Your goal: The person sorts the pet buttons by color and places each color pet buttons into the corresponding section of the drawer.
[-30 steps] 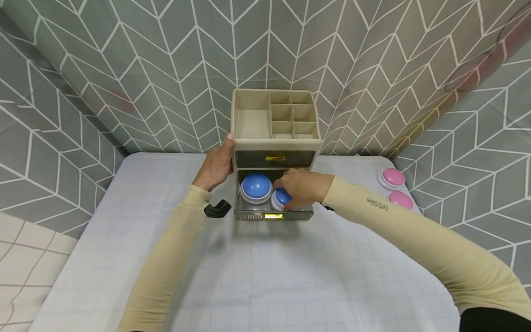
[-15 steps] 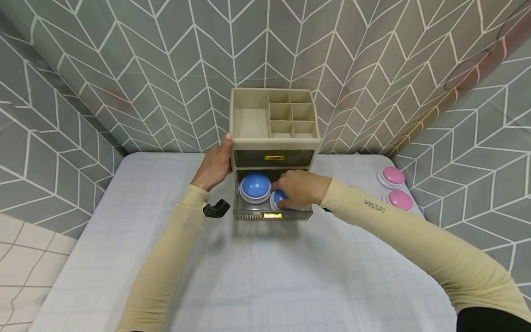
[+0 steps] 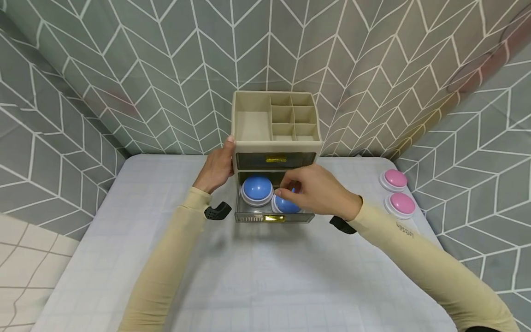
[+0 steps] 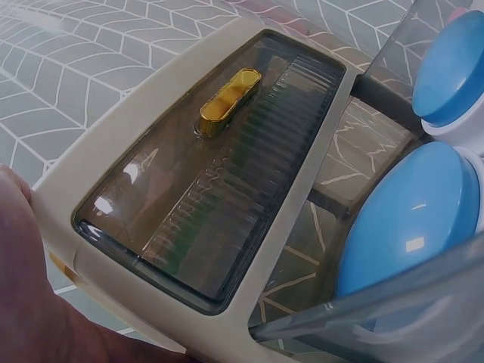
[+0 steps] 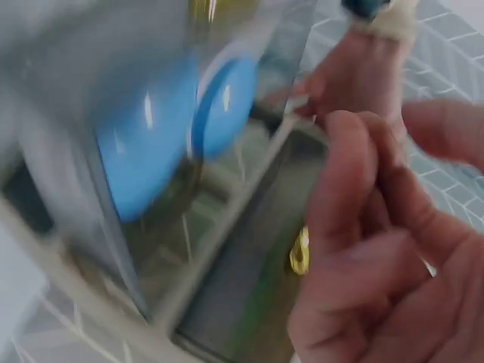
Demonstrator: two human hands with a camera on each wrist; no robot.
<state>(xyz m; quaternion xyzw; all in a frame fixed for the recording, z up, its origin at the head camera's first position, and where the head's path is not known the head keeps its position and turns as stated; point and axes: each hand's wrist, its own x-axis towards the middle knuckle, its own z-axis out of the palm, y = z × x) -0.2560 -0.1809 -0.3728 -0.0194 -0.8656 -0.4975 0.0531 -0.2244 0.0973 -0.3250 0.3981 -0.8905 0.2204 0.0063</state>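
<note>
A beige desk organizer (image 3: 253,121) stands at the table's back, its upper drawer (image 3: 274,160) closed. The clear lower drawer (image 3: 274,217) is pulled out and holds two blue dome buttons (image 3: 257,188) (image 3: 286,205). My left hand (image 3: 217,166) holds the organizer's left side, thumb at the front corner. My right hand (image 3: 309,189) hovers just above the right blue button, fingers loosely curled and holding nothing. The left wrist view shows the upper drawer's gold handle (image 4: 229,102) and both blue buttons (image 4: 408,227). In the blurred right wrist view, my fingers (image 5: 355,227) hang beside the drawer.
Two pink dome buttons (image 3: 395,179) (image 3: 401,203) sit at the table's right edge. The table (image 3: 257,276) has a pale checked cloth. Grey patterned fabric walls (image 3: 124,69) close in behind and on both sides.
My right hand has let go of the right blue button in the drawer and drawn back up and to the right. The left hand has stayed on the organizer.
</note>
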